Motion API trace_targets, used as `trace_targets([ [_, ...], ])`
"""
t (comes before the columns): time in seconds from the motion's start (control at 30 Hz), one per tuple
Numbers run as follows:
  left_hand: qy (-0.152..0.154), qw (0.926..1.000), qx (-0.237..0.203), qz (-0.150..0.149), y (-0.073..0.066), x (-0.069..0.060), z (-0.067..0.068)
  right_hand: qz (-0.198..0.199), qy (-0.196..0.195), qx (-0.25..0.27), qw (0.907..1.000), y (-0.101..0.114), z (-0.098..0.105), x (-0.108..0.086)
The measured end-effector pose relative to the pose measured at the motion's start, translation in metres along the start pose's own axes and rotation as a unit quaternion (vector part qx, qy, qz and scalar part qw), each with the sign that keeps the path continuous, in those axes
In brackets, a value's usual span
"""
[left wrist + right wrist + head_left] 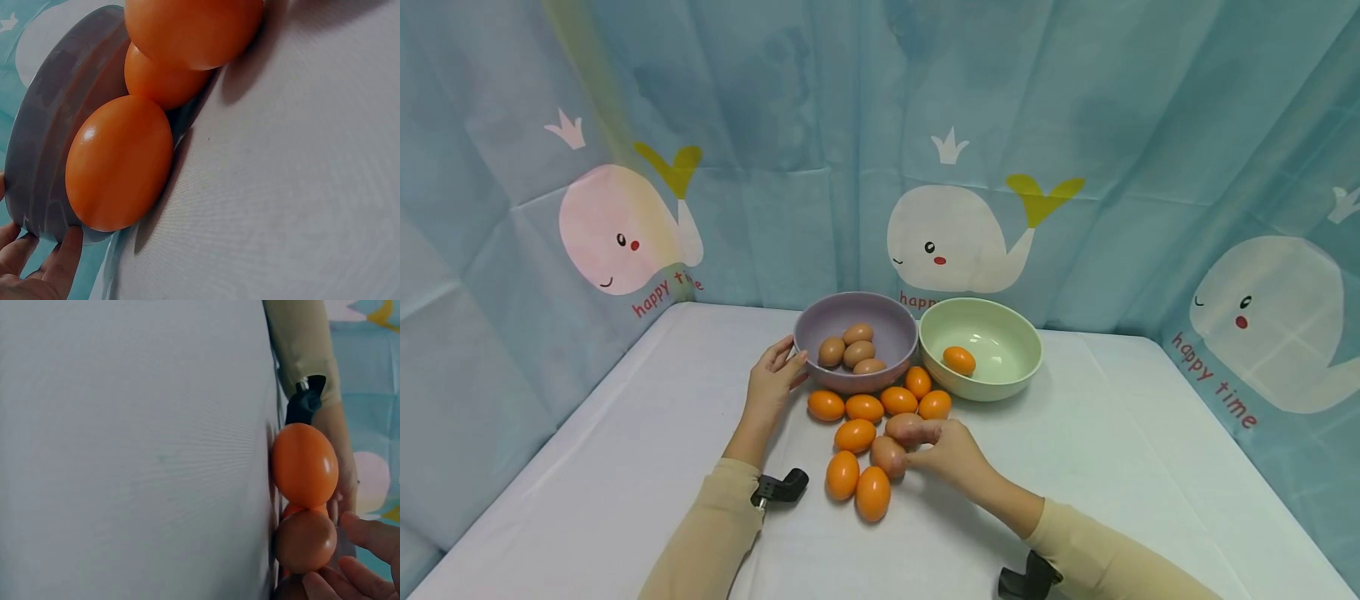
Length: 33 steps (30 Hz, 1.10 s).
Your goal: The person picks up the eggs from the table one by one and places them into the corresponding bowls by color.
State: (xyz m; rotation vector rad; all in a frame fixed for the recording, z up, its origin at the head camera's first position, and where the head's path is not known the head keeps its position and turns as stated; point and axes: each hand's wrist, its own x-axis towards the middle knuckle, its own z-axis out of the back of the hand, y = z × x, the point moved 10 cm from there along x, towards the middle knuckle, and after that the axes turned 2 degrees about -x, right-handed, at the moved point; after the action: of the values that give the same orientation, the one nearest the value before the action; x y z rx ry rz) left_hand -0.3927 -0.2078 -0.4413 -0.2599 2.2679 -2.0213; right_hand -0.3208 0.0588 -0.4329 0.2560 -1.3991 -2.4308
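The left hand (pixel 771 385) rests its fingers against the left outer side of the purple bowl (pixel 898 329); fingertips touch that bowl (pixel 47 144) in the left wrist view. Several brown eggs (pixel 858 354) lie inside it. In the head view, the right hand (pixel 951 454) reaches over two brown eggs on the table, a finger over the upper one and the thumb at the lower one (pixel 887 457). The right wrist view shows fingertips touching a brown egg (pixel 305 542) from below, the thumb beside it with a small gap. Several orange eggs (pixel 854 436) surround the pair.
A green bowl (pixel 1015 354) with one orange egg (pixel 958 361) stands right of the purple bowl. Loose orange eggs lie in front of both bowls on the white tabletop (pixel 1112 433). A blue curtain (pixel 790 233) with whale prints hangs behind and beside the table.
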Motion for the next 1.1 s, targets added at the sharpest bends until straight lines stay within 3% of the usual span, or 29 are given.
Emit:
trace_targets([
  [0.53,0.000,1.0000,0.004,-0.006,0.000,0.002,0.001,-0.001,0.001,-0.021,0.9998,-0.003,-0.011,-0.002],
  [0.8,0.000,1.0000,0.004,-0.008,0.001,0.002,0.000,-0.017,-0.010,-0.017,0.9997,-0.002,-0.004,-0.004],
  [1.1,-0.001,0.9999,0.005,-0.009,0.001,0.002,0.000,-0.012,-0.006,0.007,0.9999,0.015,0.009,0.002],
])
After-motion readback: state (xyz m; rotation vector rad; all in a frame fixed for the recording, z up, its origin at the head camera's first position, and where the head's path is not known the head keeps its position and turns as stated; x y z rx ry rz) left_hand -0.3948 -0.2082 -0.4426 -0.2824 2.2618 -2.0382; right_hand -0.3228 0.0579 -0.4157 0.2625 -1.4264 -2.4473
